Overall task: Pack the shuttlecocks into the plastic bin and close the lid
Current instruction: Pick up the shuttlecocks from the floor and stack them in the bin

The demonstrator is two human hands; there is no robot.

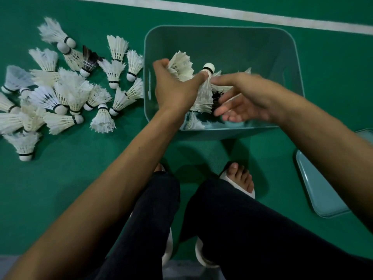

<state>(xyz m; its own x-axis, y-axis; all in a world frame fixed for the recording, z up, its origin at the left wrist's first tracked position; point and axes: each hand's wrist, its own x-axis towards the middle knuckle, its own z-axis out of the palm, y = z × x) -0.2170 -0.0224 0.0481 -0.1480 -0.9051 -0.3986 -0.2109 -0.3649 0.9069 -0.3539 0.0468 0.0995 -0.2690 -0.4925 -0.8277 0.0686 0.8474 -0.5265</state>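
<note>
A teal plastic bin (262, 47) stands open on the green court floor. My left hand (175, 87) hovers over its left side, shut on a bunch of white shuttlecocks (181, 66), one with its cork pointing up. Beside it, my right hand (242, 96) is over the bin's near half, fingers spread and blurred, holding nothing. A few shuttlecocks (194, 122) lie in the bin under my hands. To the left of the bin, a pile of several loose white shuttlecocks (66, 91) lies on the floor, with one dark-feathered shuttlecock (89, 60) among them.
The teal lid (321, 190) lies flat on the floor at the right, partly behind my right forearm. A white court line (242, 15) runs behind the bin. My knees and sandalled feet (240, 178) are just in front of the bin.
</note>
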